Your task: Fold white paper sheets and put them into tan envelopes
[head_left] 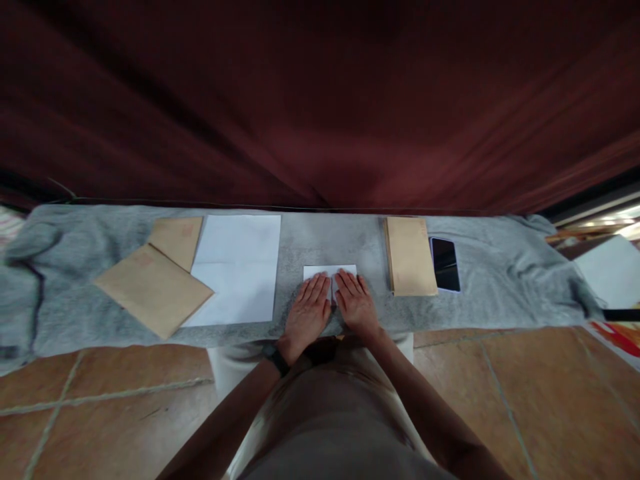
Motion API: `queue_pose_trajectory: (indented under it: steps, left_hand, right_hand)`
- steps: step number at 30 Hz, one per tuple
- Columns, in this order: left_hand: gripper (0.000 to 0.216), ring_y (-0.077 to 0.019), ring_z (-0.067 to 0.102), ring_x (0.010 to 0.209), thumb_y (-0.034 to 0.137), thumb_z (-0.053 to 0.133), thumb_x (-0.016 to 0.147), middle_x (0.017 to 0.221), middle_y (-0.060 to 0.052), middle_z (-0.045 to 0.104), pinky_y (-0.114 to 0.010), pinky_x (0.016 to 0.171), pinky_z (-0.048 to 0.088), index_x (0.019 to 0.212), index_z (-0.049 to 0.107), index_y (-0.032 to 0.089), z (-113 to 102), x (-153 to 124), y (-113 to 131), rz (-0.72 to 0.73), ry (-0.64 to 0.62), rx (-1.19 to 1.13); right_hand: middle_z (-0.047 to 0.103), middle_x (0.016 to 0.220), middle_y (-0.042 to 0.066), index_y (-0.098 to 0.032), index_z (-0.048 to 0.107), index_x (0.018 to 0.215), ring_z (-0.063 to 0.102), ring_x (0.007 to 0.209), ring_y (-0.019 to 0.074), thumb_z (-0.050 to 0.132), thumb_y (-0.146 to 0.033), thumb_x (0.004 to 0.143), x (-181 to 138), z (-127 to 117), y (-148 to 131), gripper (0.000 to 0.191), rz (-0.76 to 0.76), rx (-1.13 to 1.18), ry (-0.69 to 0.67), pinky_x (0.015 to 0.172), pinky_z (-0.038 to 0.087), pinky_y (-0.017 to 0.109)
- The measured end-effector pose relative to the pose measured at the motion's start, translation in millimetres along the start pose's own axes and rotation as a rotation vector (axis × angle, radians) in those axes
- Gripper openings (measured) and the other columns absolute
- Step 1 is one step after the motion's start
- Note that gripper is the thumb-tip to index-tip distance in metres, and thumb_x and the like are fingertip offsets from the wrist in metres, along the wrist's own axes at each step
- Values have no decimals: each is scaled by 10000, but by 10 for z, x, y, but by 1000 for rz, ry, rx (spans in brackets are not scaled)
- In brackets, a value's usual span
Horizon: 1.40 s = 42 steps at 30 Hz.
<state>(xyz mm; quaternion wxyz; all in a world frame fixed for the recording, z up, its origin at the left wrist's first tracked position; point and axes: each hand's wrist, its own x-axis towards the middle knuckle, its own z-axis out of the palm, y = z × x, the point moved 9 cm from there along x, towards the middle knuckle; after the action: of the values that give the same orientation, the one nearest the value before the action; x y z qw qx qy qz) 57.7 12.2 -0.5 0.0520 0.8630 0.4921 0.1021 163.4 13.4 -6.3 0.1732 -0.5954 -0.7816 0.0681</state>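
Observation:
A small folded white paper lies on the grey cloth in front of me, mostly covered by my hands. My left hand rests flat on its left part, fingers stretched out and pointing away from me. Beside it, my right hand presses flat on the right part, fingers also extended. A narrow gap separates the two hands. Left of them are large white sheets with faint crease lines. To the right sits a stack of brown envelopes.
Two loose brown envelopes overlap at the left, one lying partly on the white sheets. A phone lies right of the stack. Grey cloth covers the narrow table, and a dark red curtain hangs behind it.

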Motion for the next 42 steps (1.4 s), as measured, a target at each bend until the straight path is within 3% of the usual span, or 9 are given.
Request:
queue_pose_trajectory:
  steps: [11,19,26,32,42]
  left_hand:
    - [532,-244,361,1514,142,431,966,1582,-152,453,-446,1270,294,1488,484,57,-73,-126,-148,-82,42,-15]
    - [434,-237,460,1455,225,410,1034,1535,-123,523,-427,1229,379,1413,583,104,-51,-180,174,92,41,-75]
    - [470,-243,429,1476,185,390,1016,1547,-149,503,-434,1244,343,1442,554,78,-19,47,94,9,-6,-38]
    - [488,-264,412,1485,158,364,1010,1555,-186,481,-439,1246,322,1452,526,28,6,255,68,31,-53,39]
    - [472,-272,451,1460,193,372,1022,1538,-172,508,-471,1261,279,1438,550,59,-8,219,40,18,-9,61]
  right_hand:
    - [474,1575,124,-120,428,1543,423,1464,267,371,-212,1046,-209,-43,197,509,64,-37,31,1240,270,497]
    - [492,1567,96,-145,525,1477,413,1468,260,397,-244,1052,-176,-78,112,456,52,2,9,1262,229,494]
    - [454,1597,72,-222,519,1493,361,1500,272,471,-217,1001,-64,-13,15,494,25,19,-53,1266,157,542]
    - [452,1599,74,-215,491,1510,352,1500,278,443,-199,997,39,64,58,516,71,7,-59,1258,127,560]
    - [519,1546,96,-202,489,1505,407,1461,288,415,-248,1039,-12,14,100,474,104,21,50,1244,142,583]
